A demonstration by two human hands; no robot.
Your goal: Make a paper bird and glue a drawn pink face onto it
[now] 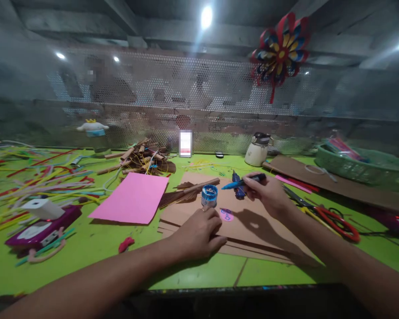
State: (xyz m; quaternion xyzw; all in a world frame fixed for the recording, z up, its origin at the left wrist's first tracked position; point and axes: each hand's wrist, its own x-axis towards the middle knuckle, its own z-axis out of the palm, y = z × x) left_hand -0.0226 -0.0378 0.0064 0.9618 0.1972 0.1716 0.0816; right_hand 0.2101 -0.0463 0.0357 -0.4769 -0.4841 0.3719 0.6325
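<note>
Right hand (260, 190) pinches a blue marker (232, 184), held raised to its left over cardboard (186, 213). Left hand (201, 230): fingers bent at near side of blue jar (209, 195); grip or mere touch, cannot tell. Pink cutout (226, 215), just right of left hand's fingers, carries blue marks; judged begun, amount left unclear. Pink sheet (129, 199), beyond left hand to its left, shows no marks. Marker's long axis nearly crosswise: blue end leftward toward jar, dipping slightly; black end past right hand's fingers.
</note>
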